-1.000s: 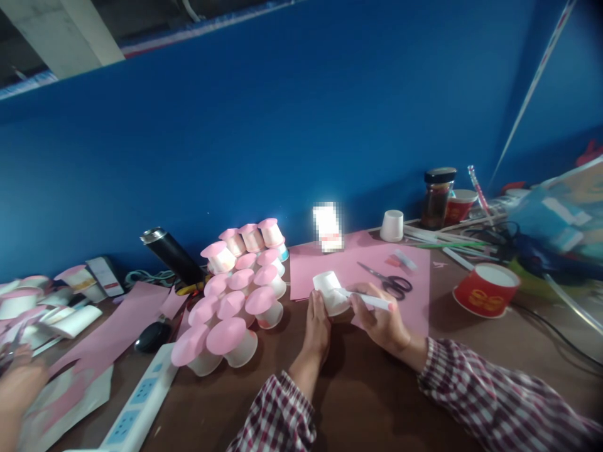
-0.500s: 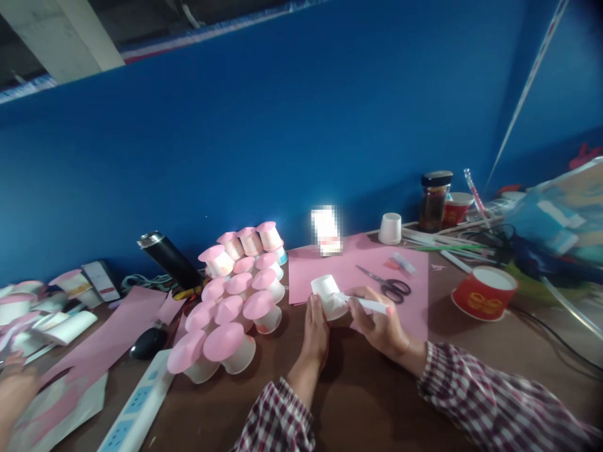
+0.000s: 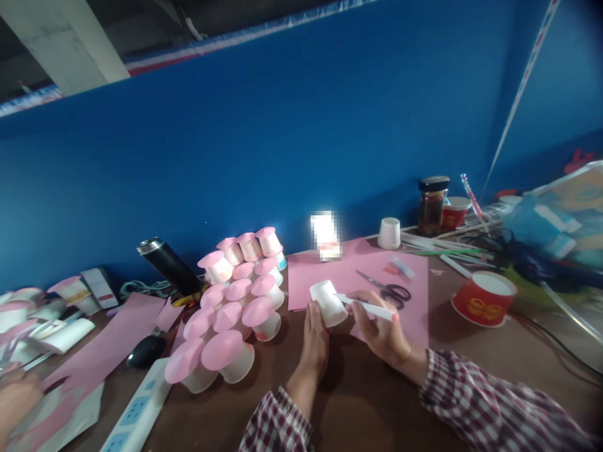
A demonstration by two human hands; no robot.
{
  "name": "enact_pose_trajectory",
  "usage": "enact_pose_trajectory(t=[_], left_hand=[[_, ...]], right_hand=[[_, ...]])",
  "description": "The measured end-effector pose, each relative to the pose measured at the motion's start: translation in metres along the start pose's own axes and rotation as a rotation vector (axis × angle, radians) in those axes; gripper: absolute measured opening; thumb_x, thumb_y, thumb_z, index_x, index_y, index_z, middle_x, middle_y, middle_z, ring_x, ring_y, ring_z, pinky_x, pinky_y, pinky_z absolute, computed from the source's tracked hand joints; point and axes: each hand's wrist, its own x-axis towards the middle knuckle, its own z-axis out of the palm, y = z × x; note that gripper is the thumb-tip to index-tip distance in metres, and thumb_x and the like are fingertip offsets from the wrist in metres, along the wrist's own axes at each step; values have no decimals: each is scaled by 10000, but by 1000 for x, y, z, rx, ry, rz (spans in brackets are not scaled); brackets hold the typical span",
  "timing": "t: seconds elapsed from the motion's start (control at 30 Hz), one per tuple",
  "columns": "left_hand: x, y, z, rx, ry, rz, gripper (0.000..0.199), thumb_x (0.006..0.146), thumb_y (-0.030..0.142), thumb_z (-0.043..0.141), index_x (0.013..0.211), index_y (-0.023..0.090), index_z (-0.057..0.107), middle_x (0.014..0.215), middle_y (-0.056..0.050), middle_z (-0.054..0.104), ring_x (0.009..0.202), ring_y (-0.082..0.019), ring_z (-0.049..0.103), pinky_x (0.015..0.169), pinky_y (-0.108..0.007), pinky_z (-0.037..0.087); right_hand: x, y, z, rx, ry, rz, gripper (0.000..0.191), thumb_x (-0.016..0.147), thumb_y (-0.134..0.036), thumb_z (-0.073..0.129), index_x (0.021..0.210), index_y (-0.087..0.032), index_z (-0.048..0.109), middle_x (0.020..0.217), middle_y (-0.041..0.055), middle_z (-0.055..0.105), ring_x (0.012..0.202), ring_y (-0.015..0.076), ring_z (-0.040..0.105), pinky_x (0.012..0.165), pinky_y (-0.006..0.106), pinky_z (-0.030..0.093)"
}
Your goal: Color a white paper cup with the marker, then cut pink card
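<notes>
A white paper cup (image 3: pixel 328 302) lies tilted just above the brown table, its side facing up. My left hand (image 3: pixel 315 339) is closed around its left side and steadies it. In my right hand (image 3: pixel 382 333) is a white marker pen (image 3: pixel 372 307), gripped like a pencil, its tip at the cup's right side. Whether the tip touches the cup I cannot tell. Behind my right hand, black-handled scissors (image 3: pixel 394 295) rest on a pink paper sheet (image 3: pixel 325 267). Left of my left hand stand several paper cups topped with pink paper discs (image 3: pixel 222 349).
A red paper bowl (image 3: pixel 485 300) stands at right, near an upside-down white cup (image 3: pixel 389 233) and a lidded jar (image 3: pixel 433 206). At left are a power strip (image 3: pixel 141 402), a black mouse (image 3: pixel 147 350), a black flask (image 3: pixel 167 265) and another person's hand (image 3: pixel 19 395).
The view has shifted slightly. My left hand still holds the cup, which appears turned a little, and the marker pen stays at its right side.
</notes>
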Motion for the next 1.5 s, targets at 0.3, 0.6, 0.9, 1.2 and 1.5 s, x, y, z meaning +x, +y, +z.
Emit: enact_pose_trajectory(t=[0.3,0.6,0.9,1.2,1.5], left_hand=[[-7,25,6,44,-46,28,556,879,564,359,1186,140,548,1269,-162,576,1206,-275,513,997,-369,418],[-3,18,8,11,-61,19,592,866,608,347,1172,134,525,1227,-148,591,1110,-254,558,889,-337,467],[-4,21,8,14,-92,25,593,864,618,333,1139,138,546,1142,-133,632,1035,-243,587,873,-336,466],[-2,15,6,78,-54,36,627,864,621,335,1192,120,524,1283,-166,555,1173,-260,519,964,-332,407],[-5,22,8,64,-51,19,609,864,613,345,1165,119,536,1239,-163,587,1132,-261,548,936,-347,428]], right_hand=[[1,0,0,-38,4,-100,132,909,-237,489,985,-205,592,831,37,681,699,160,653,651,272,548],[1,-2,0,-33,12,-67,136,907,-257,496,972,-203,602,831,41,686,700,167,665,649,273,560],[2,-1,1,-46,17,-83,136,904,-244,493,974,-205,602,834,45,689,688,167,667,641,271,565],[2,-4,0,-8,-37,-32,138,908,-256,487,962,-202,601,796,37,671,674,165,674,607,257,556],[3,-1,0,-35,22,-98,120,900,-216,495,942,-189,603,788,29,661,657,145,634,609,246,521]])
